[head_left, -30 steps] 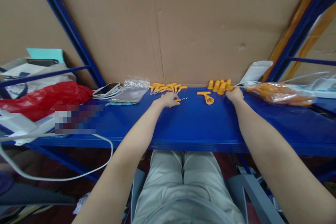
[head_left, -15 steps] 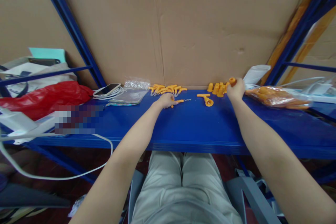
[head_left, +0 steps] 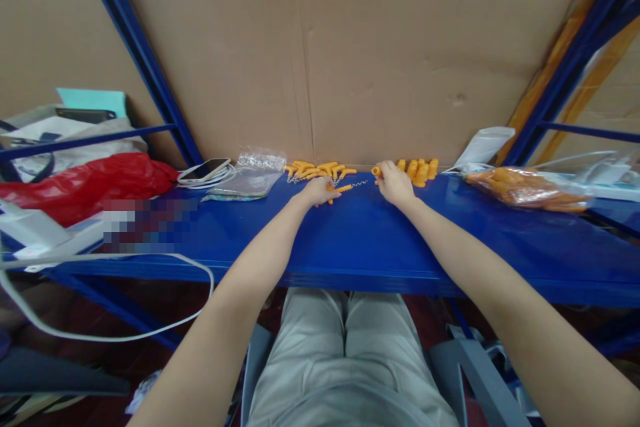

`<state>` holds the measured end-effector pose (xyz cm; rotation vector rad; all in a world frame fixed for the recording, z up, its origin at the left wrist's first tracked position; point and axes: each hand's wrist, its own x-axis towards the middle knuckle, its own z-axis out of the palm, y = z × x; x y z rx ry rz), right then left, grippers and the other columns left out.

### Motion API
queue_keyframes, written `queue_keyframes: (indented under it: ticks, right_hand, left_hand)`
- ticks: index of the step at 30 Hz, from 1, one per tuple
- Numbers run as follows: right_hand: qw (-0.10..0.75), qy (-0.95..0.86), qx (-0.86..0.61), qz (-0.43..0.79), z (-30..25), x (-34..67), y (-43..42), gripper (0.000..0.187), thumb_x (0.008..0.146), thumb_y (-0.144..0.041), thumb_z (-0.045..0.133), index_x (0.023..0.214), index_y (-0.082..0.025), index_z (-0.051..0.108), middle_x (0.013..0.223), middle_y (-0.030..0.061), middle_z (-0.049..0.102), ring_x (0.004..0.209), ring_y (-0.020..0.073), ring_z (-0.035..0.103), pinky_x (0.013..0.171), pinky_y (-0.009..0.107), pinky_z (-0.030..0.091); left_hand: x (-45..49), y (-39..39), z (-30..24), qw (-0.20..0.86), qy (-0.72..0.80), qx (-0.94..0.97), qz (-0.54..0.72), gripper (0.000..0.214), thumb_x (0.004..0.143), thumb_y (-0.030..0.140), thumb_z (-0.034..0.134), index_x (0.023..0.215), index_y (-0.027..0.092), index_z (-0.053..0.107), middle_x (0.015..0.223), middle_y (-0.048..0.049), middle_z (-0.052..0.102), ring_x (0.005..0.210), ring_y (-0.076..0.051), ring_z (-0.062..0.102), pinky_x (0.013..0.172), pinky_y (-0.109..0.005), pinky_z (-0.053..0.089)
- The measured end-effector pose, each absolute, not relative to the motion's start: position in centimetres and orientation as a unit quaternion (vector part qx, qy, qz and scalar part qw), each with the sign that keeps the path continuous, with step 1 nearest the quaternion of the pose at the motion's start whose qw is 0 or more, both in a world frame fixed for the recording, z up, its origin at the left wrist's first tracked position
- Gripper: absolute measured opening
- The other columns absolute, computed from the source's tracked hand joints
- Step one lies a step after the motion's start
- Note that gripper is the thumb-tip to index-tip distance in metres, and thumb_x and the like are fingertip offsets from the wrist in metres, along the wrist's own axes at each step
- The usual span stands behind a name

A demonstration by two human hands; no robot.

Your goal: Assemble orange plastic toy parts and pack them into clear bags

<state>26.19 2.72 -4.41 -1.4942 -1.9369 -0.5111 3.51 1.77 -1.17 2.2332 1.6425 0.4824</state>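
Observation:
My left hand point(head_left: 317, 192) is closed around the orange handle of a corkscrew point(head_left: 346, 187), whose metal spiral points right just above the blue shelf. A short gap to the right, my right hand point(head_left: 397, 183) grips an orange bell-shaped plastic cap point(head_left: 377, 172), its rounded end showing past the fingers. Behind my left hand lies a row of orange T-handled corkscrews point(head_left: 326, 167) with metal spirals. More orange caps point(head_left: 419, 175) stand in a cluster right of my right hand. The shelf spot under my right hand is hidden.
The blue shelf point(head_left: 350, 240) has a cardboard wall point(head_left: 360, 80) behind it. On the left are a clear plastic bag point(head_left: 250, 183), a phone point(head_left: 207, 169) with white cable, and a red bag point(head_left: 100, 187). A bag of orange parts point(head_left: 525, 187) lies right.
My right hand has moved left from the cap cluster with a cap in it. It now covers where an orange T-handled piece and a cap lay. My left hand has barely moved.

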Motion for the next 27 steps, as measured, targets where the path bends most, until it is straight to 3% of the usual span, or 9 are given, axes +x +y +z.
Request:
queue_keyframes:
  ticks: [8,16,27]
  right_hand:
    - [0.299,-0.745,-0.565,-0.189,-4.7,26.8,4.9,0.03,0.092,-0.022,0.043,0.117,-0.015,0.058,0.115,0.0173,0.062,0.106,0.0302,0.06,0.084,0.04,0.047]
    - [0.226,-0.793,-0.53,-0.197,-4.0,26.4,6.3,0.041,0.086,-0.01,0.041,0.123,-0.016,0.058,0.129,0.0162,0.06,0.111,0.0293,0.058,0.087,0.042,0.046]
    - [0.25,-0.802,-0.504,-0.203,-5.0,25.8,4.9,0.048,0.081,-0.004,0.039,0.121,-0.016,0.062,0.133,0.0154,0.06,0.122,0.0286,0.053,0.1,0.047,0.036]
  left_hand:
    - [3.6,2.3,-1.6,0.13,0.564,0.796,0.175,0.027,0.083,0.035,0.067,0.101,0.015,0.062,0.073,-0.0038,0.069,0.048,-0.013,0.058,0.046,-0.022,0.042]
    - [3.2,3.7,-2.5,0.048,0.539,0.809,0.229,0.022,0.078,0.03,0.071,0.095,0.018,0.065,0.096,-0.0053,0.072,0.092,-0.02,0.068,0.081,-0.027,0.051]
    - [2.9,3.8,-2.7,0.039,0.576,0.781,0.239,0.023,0.077,0.033,0.072,0.095,0.02,0.064,0.098,-0.0047,0.071,0.098,-0.022,0.066,0.083,-0.027,0.049]
